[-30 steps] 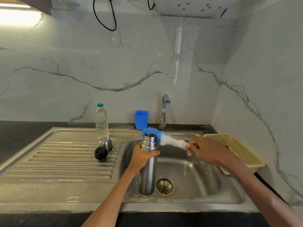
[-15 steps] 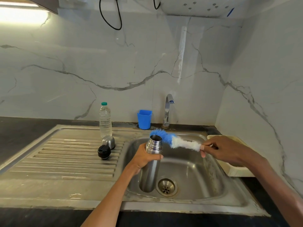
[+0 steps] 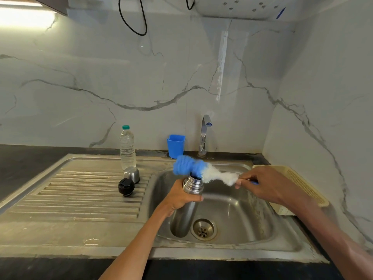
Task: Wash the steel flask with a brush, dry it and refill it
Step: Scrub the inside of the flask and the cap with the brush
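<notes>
**Scrubbing station: flask held over basin, brush at its mouth**

Standing at a steel sink unit (image 3: 238, 219) set into a dark countertop (image 3: 30, 158), the person works below white marble-pattern wall panels (image 3: 141, 77) that meet in a corner at right. A ribbed drainboard (image 3: 80, 190) lies left of the basin; a chrome tap (image 3: 204, 134) rises behind it.

The steel flask (image 3: 189, 203) is inside the basin, near the drain (image 3: 203, 229). Its long axis runs near upright, slightly tilted, with the open threaded mouth pointing up and away from the viewer and the base low in the basin. The left hand (image 3: 179, 199) grips the flask just below the neck, fingers wrapped round it.

The brush (image 3: 201, 171) lies roughly horizontal across the mouth, blue bristle end to the left, white bristles to the right. The right hand (image 3: 264, 184) pinches its handle, fingers closed on it.

On the drainboard stand a water bottle (image 3: 127, 147), a steel cup cap (image 3: 131, 174) and a black stopper (image 3: 126, 186). A blue cup (image 3: 176, 145) sits beside the tap; a cream basket (image 3: 298, 180) sits at right.
</notes>
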